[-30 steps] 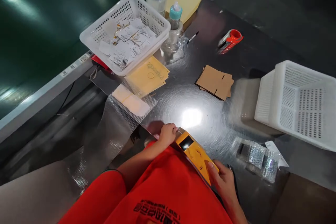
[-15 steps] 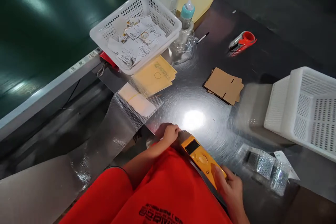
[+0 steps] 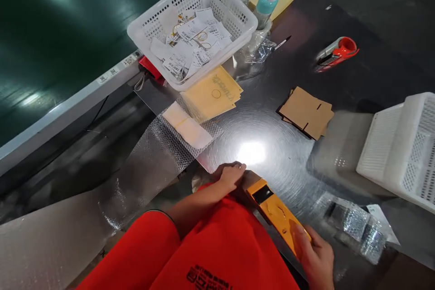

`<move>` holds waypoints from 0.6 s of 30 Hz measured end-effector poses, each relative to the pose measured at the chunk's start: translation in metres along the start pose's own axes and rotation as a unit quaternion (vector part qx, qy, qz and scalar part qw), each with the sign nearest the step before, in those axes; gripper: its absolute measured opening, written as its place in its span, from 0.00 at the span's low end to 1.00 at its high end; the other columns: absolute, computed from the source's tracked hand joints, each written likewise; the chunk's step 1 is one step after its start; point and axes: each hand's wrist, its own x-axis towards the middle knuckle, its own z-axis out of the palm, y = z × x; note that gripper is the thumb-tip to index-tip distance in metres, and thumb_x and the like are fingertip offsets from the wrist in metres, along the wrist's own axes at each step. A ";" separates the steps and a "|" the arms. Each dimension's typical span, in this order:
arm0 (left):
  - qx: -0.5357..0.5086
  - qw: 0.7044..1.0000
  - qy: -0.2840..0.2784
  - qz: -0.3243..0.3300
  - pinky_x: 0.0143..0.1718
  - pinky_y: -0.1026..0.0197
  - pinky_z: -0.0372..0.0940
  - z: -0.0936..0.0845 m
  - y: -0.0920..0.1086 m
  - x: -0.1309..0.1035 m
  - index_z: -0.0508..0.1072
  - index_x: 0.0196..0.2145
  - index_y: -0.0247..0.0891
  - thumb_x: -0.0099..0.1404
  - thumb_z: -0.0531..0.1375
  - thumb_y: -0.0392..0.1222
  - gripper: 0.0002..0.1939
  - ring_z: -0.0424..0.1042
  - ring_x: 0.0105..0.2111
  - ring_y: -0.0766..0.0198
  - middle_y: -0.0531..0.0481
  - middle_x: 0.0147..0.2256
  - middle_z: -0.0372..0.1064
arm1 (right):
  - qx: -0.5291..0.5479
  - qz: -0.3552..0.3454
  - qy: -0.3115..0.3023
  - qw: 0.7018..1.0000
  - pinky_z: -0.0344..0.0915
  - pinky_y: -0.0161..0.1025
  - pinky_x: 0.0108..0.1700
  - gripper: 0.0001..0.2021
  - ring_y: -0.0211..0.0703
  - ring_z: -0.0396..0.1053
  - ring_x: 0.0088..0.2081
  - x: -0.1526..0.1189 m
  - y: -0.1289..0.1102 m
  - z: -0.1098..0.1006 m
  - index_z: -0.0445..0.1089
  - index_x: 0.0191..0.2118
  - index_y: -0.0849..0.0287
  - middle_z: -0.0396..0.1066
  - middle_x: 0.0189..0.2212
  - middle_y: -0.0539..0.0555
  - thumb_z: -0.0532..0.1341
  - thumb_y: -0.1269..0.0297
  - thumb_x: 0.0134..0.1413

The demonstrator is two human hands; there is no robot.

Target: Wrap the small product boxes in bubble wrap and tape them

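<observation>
My right hand (image 3: pixel 316 253) is wrapped round the lower end of a long yellow box-shaped object (image 3: pixel 278 215), thumb on top. It has a dark, screen-like panel near its far end and small raised or printed marks below that; its exact kind is unclear. The object slants over the table's near edge in front of my red shirt. My left hand (image 3: pixel 232 176) is closed in a pinch close to the object's far end, by a brownish-grey end piece. Whatever lies between its fingertips is too small to make out.
On the metal table stand a white basket of paper slips (image 3: pixel 190 45), yellow padded envelopes (image 3: pixel 214 93), brown cardboard pieces (image 3: pixel 306 111), a red-and-clear tape dispenser (image 3: pixel 336 54), bubble-wrapped items (image 3: pixel 356 226) and stacked white baskets (image 3: pixel 390 145). Bubble wrap (image 3: pixel 146 158) hangs off the left edge.
The view has shifted, so most things sit further right. Both hands and the yellow object keep nearly the same arrangement; the object's top face is tilted a little differently.
</observation>
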 end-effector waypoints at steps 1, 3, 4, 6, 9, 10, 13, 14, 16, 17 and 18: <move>0.005 1.000 -0.002 0.005 0.41 0.50 0.69 0.000 -0.004 -0.004 0.68 0.52 0.36 0.64 0.56 0.35 0.18 0.74 0.42 0.49 0.37 0.45 0.71 | -0.003 0.002 -0.001 1.000 0.49 0.34 0.15 0.23 0.36 0.53 0.17 0.000 0.000 0.000 0.66 0.20 0.58 0.56 0.14 0.48 0.60 0.43 0.51; 0.024 0.999 0.011 0.048 0.51 0.46 0.66 0.004 -0.012 -0.016 0.64 0.57 0.36 0.60 0.56 0.29 0.26 0.69 0.53 0.47 0.35 0.54 0.65 | -0.011 0.015 -0.004 1.000 0.50 0.34 0.16 0.24 0.36 0.52 0.17 0.001 -0.002 0.001 0.65 0.18 0.58 0.55 0.13 0.48 0.60 0.41 0.50; 0.035 0.995 0.016 0.089 0.57 0.43 0.61 0.007 -0.016 -0.023 0.60 0.60 0.37 0.59 0.56 0.29 0.31 0.62 0.59 0.46 0.35 0.60 0.60 | -0.014 0.018 -0.002 1.000 0.50 0.34 0.16 0.25 0.35 0.52 0.17 0.002 -0.004 0.001 0.63 0.17 0.58 0.54 0.13 0.48 0.59 0.41 0.50; 0.054 0.984 0.010 0.171 0.65 0.36 0.45 0.013 -0.023 -0.033 0.51 0.65 0.39 0.55 0.60 0.32 0.41 0.46 0.67 0.43 0.37 0.67 0.47 | -0.019 0.025 -0.003 1.000 0.51 0.33 0.17 0.25 0.35 0.52 0.18 0.003 -0.010 0.000 0.62 0.17 0.58 0.54 0.13 0.47 0.59 0.41 0.50; 0.066 0.980 -0.015 0.189 0.66 0.30 0.29 0.012 -0.025 -0.034 0.50 0.66 0.40 0.52 0.62 0.37 0.46 0.32 0.69 0.41 0.39 0.70 0.38 | -0.017 0.035 -0.021 0.999 0.51 0.33 0.17 0.26 0.35 0.52 0.18 0.004 -0.016 0.000 0.63 0.17 0.58 0.54 0.14 0.47 0.58 0.41 0.51; 0.065 0.981 -0.012 0.180 0.65 0.30 0.27 0.008 -0.023 -0.030 0.52 0.65 0.38 0.52 0.63 0.39 0.44 0.32 0.69 0.41 0.37 0.70 0.37 | -0.012 0.038 -0.026 0.999 0.50 0.33 0.17 0.26 0.34 0.51 0.18 0.004 -0.017 0.001 0.62 0.17 0.58 0.54 0.13 0.47 0.58 0.40 0.51; 0.022 0.971 -0.029 0.236 0.67 0.35 0.29 -0.009 -0.011 -0.011 0.52 0.65 0.33 0.48 0.68 0.46 0.50 0.38 0.69 0.40 0.32 0.69 0.36 | 0.001 0.040 -0.024 0.999 0.48 0.33 0.16 0.27 0.33 0.49 0.17 0.003 -0.017 0.002 0.57 0.16 0.57 0.51 0.12 0.46 0.57 0.40 0.51; -0.005 0.962 -0.052 0.267 0.67 0.38 0.34 -0.015 -0.007 -0.004 0.49 0.66 0.33 0.46 0.69 0.48 0.55 0.43 0.68 0.41 0.31 0.69 0.39 | 0.003 0.037 -0.025 0.999 0.48 0.33 0.16 0.27 0.33 0.48 0.17 0.004 -0.016 0.003 0.56 0.16 0.56 0.50 0.13 0.46 0.57 0.39 0.51; -0.049 0.942 -0.107 0.314 0.66 0.44 0.44 -0.025 0.000 0.007 0.46 0.67 0.37 0.45 0.70 0.51 0.58 0.53 0.65 0.45 0.36 0.67 0.49 | 0.003 0.033 -0.034 0.999 0.48 0.33 0.17 0.27 0.33 0.49 0.18 0.005 -0.017 0.005 0.57 0.16 0.56 0.50 0.13 0.46 0.57 0.39 0.51; -0.059 0.935 -0.127 0.325 0.65 0.47 0.49 -0.028 0.002 0.011 0.48 0.66 0.40 0.46 0.69 0.50 0.55 0.56 0.63 0.46 0.39 0.65 0.53 | 0.003 0.032 -0.042 0.999 0.48 0.33 0.17 0.27 0.33 0.49 0.18 0.006 -0.017 0.006 0.58 0.16 0.57 0.51 0.13 0.46 0.56 0.38 0.50; -0.061 0.931 -0.141 0.331 0.63 0.49 0.52 -0.031 0.004 0.014 0.51 0.65 0.43 0.47 0.69 0.49 0.51 0.58 0.62 0.47 0.41 0.64 0.56 | 0.002 0.032 -0.052 0.998 0.48 0.33 0.18 0.27 0.34 0.50 0.18 0.008 -0.018 0.007 0.59 0.16 0.57 0.52 0.14 0.46 0.56 0.38 0.50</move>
